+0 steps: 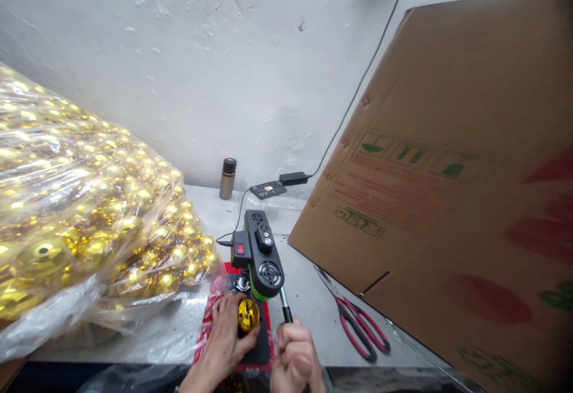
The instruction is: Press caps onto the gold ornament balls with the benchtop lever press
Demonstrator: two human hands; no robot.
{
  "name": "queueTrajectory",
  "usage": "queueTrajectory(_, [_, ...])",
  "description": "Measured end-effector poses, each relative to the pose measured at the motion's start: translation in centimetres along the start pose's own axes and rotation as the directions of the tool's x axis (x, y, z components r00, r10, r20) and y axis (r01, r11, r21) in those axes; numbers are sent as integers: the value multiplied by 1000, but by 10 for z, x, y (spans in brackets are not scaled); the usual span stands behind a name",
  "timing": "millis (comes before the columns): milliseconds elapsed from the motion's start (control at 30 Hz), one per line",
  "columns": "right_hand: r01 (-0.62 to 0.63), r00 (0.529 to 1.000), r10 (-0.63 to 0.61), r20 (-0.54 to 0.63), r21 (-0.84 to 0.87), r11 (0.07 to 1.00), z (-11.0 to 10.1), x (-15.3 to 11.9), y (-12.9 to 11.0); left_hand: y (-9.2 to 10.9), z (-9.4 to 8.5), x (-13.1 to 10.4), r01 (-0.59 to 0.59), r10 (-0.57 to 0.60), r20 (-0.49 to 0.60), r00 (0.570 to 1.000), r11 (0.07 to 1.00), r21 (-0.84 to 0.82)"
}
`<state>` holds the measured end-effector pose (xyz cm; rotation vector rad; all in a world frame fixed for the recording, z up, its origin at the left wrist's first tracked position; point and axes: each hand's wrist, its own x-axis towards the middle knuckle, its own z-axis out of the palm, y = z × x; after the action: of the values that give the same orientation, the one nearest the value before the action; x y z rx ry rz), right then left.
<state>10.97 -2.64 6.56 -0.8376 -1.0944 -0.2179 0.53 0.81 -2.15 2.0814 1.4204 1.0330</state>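
A shiny gold ball (249,315) sits in my left hand (226,333), fingers curled round its left side and thumb against its lower edge. Just beyond it stands a small black and green machine (264,256) with round vents, a red switch (240,248) and a lever (285,306) on its right. My right hand (295,354) is closed round the black grip of that lever. Under the machine and the ball lies a black base plate (258,354) on a red mat (202,339).
A large clear plastic bag of gold balls (98,202) fills the left side. On the right stand a big cardboard box (439,172) and red-handled scissors (362,327). A small bottle (228,178), a dark phone-like slab (267,189) and a power adapter (293,178) are near the wall.
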Motion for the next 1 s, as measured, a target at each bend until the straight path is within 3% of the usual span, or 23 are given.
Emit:
queueTrajectory(167, [50,999,-50,10,-13,999,-2,-19,11,1,2,-1,7,-7,-18,1000,1000,13])
queueTrajectory(267, [81,994,-79,71,-15,997,-6,-16,12,3,1,2,13,-13,-14,1000,1000,-5])
queueTrajectory(400, [25,990,-24,142,1,1000,-10,23,-4,2,-3,2,35,-35,12,999,998,-48])
queueTrajectory(533, [-121,962,122,243,-21,992,-5,70,-26,-12,-8,-27,17,-16,20,1000,998,-63])
queueTrajectory(667, [-137,979,135,152,6,991,5,74,-34,-33,-21,-53,-113,116,-71,991,993,41])
queueTrajectory(733, [-133,988,129,87,41,990,7,65,-34,-42,-35,-43,-99,126,-170,977,983,157])
queueTrajectory(833, [-147,986,143,90,50,988,6,55,-32,-51,-59,0,40,88,-317,944,926,376])
queueTrajectory(933, [-126,990,121,75,59,990,5,54,-30,-58,-75,43,92,5,-198,980,872,480])
queueTrajectory(1000, [-116,992,112,61,66,991,5,54,-29,-62,-78,57,79,-25,-120,993,874,479])
